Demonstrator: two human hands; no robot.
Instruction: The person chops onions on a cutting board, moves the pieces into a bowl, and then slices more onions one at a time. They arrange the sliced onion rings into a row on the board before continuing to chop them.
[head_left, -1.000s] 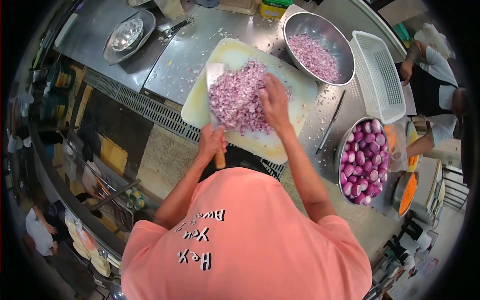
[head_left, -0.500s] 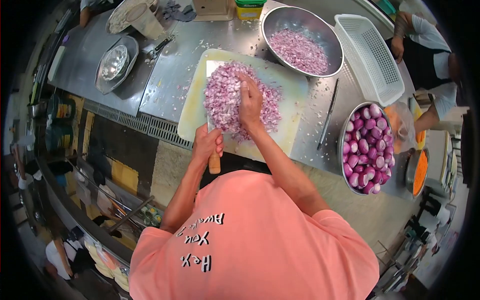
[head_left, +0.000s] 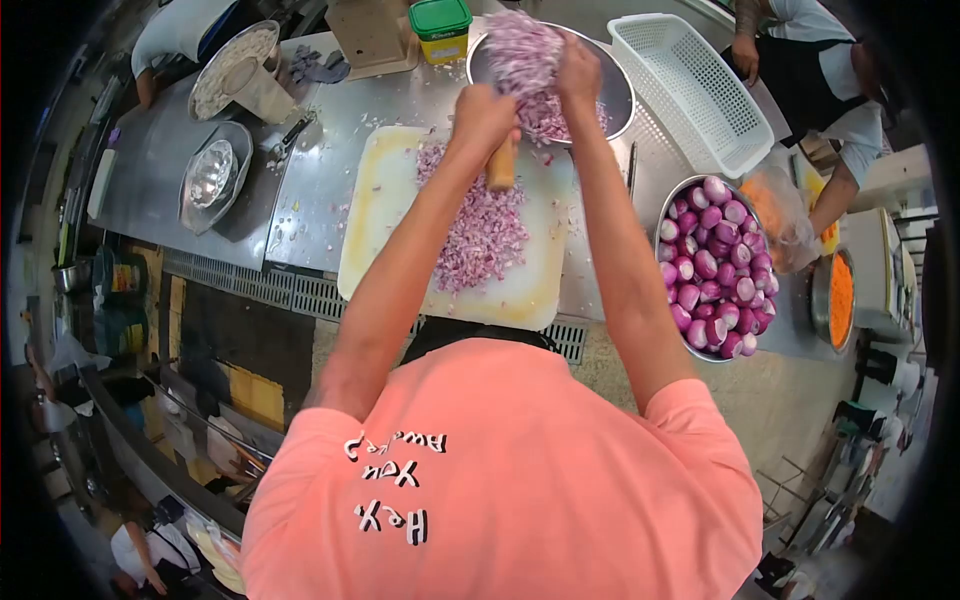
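My left hand (head_left: 484, 122) is closed round the wooden handle of a knife (head_left: 501, 168). Chopped red onion (head_left: 522, 55), blurred by motion, is heaped on the knife and covers its blade. Cupped against the right side of this heap is my right hand (head_left: 579, 75), its fingertips partly hidden. Both hands are over the near side of a large steel bowl (head_left: 627, 112), where more chopped onion lies. Below my forearms, a white cutting board (head_left: 385, 215) bears a spread of chopped red onion (head_left: 480, 245).
Whole peeled red onions fill a bowl (head_left: 663, 195) on the right, near a white perforated basket (head_left: 735, 140). A metal rod (head_left: 632, 170) lies beside the board. A green-lidded tub (head_left: 440, 30) stands at the back. Another person's arm (head_left: 835, 200) is at the right.
Both hands have gone from the cutting board forward to the steel bowl, carrying a heap of chopped onion on the knife. Less onion lies on the board.
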